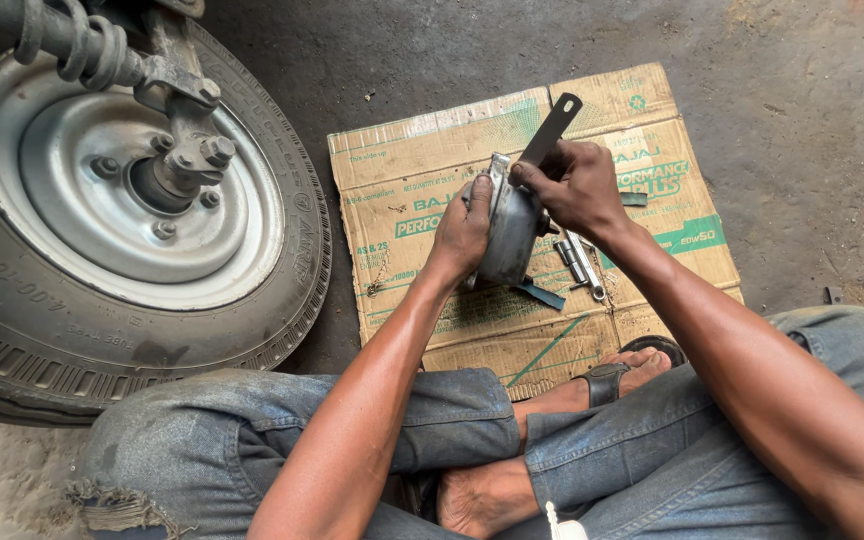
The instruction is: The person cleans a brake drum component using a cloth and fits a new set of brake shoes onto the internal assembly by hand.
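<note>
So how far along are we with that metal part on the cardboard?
Done: the grey metal part is apart from the wheel and stands on the flattened cardboard. In hand: the left hand steadies it while the right hand works a flat metal strip tool along its edge. Left: small metal pieces lie loose beside it; nothing looks refitted.

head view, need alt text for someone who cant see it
A seated person's left hand steadies a grey metal part while the right hand works a flat metal tool against it, over flattened cardboard beside a wheel.
</note>
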